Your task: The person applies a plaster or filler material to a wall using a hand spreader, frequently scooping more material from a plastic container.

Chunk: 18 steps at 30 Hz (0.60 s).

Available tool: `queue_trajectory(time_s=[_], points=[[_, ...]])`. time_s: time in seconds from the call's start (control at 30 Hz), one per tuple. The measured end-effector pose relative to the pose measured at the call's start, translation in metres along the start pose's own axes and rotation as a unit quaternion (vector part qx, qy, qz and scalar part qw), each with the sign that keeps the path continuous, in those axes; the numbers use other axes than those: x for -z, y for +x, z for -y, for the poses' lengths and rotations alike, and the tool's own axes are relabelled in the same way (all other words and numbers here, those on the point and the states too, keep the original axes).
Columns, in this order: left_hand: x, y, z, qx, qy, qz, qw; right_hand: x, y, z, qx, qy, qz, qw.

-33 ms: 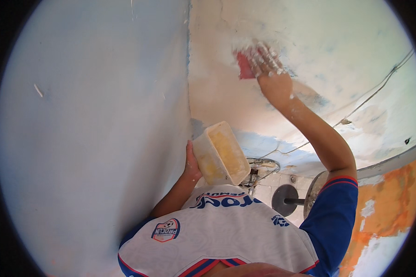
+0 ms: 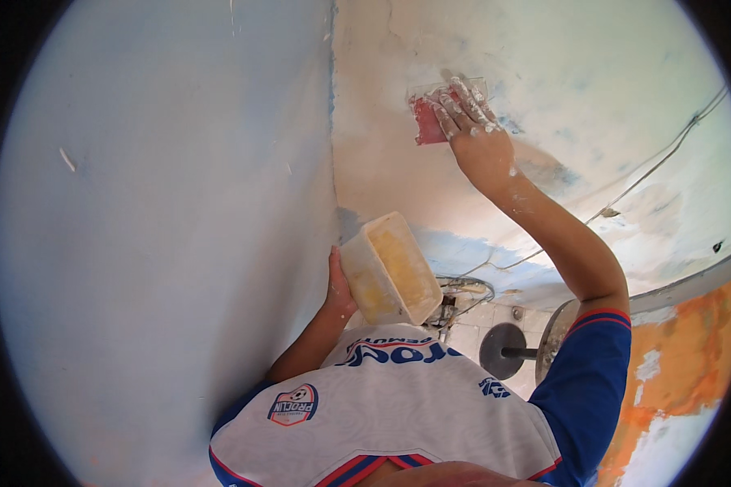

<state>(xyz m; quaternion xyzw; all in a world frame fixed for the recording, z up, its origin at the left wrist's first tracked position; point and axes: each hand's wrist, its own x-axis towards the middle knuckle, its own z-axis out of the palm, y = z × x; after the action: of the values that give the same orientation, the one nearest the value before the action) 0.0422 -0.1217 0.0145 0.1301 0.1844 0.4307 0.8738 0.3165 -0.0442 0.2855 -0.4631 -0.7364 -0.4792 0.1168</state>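
Observation:
My right hand, its fingers smeared with white putty, is closed on a red putty spreader. The spreader's thin upper edge rests against the pale wall ahead of me, and my fingers lie over its face. Low in front of my chest, my left hand grips the side of a whitish plastic tub. The tub is tilted, and its inner surface looks yellowish. Most of my left fingers are hidden behind it.
A bluish wall stands close on my left and meets the pale wall in a corner. Thin cables run across the pale wall at right. Below are a dark round disc on a bar and an orange, patchy wall.
My right hand and the spreader have shifted very slightly down the wall, and their motion blur is gone. My left hand and the tub stay nearly in place.

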Motion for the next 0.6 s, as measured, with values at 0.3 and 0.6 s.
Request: queue_trajectory(time_s=[0.3,0.6], points=[[-0.015,-0.005,0.0,0.004,0.0,-0.03,1.0,-0.014,0.014,-0.004,-0.022,-0.041,-0.069,0.997],[-0.018,-0.008,-0.001,-0.004,0.022,-0.046,0.999,0.029,0.043,-0.019,-0.084,-0.044,-0.055,0.994]])
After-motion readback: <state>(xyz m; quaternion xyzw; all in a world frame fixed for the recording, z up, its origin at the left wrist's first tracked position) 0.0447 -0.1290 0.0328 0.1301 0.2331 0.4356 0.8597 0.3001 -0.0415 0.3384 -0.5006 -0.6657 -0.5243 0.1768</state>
